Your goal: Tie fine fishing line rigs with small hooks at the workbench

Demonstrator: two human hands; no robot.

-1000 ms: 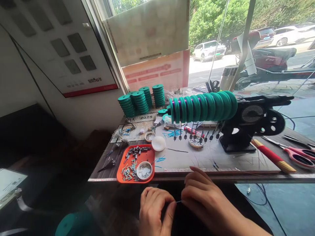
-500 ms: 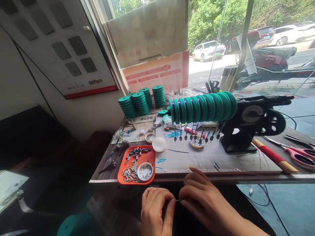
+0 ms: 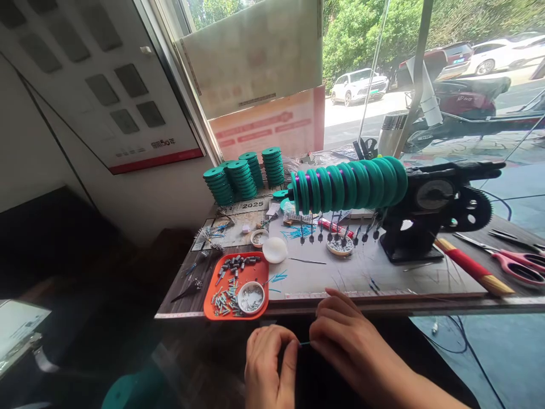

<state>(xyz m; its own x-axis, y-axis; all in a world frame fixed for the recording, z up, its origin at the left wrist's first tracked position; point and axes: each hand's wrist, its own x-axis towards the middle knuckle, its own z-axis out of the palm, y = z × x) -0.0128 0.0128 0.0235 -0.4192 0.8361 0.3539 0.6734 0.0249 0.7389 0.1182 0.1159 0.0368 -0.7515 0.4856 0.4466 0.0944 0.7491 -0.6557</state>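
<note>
Between my two hands runs a short thin blue strand point(image 3: 305, 343), perhaps a wire or tube. My left hand point(image 3: 271, 362) pinches one end between thumb and forefinger. My right hand point(image 3: 346, 336) is closed around the other end, its fingertips mostly hidden by the back of the hand. Both hands hover just before the table's front edge. Close by on the left lies an orange tray point(image 3: 208, 288) with small metal cylinders, pins and a round white dish point(image 3: 251, 298) in it. More blue strands point(image 3: 278, 277) rest on the board beside the tray.
A black geared stand point(image 3: 411, 244) carries a row of green spools point(image 3: 349, 184), with small dark weights hanging beneath. Stacks of green spools point(image 3: 242, 179) stand at the back left. Pink-handled scissors point(image 3: 517, 267) and a red-wrapped stick point(image 3: 474, 267) lie at right. A window is behind.
My left hand has drawn slightly left, away from the right hand, so a little more of the blue strand shows between them. The view has shifted slightly.
</note>
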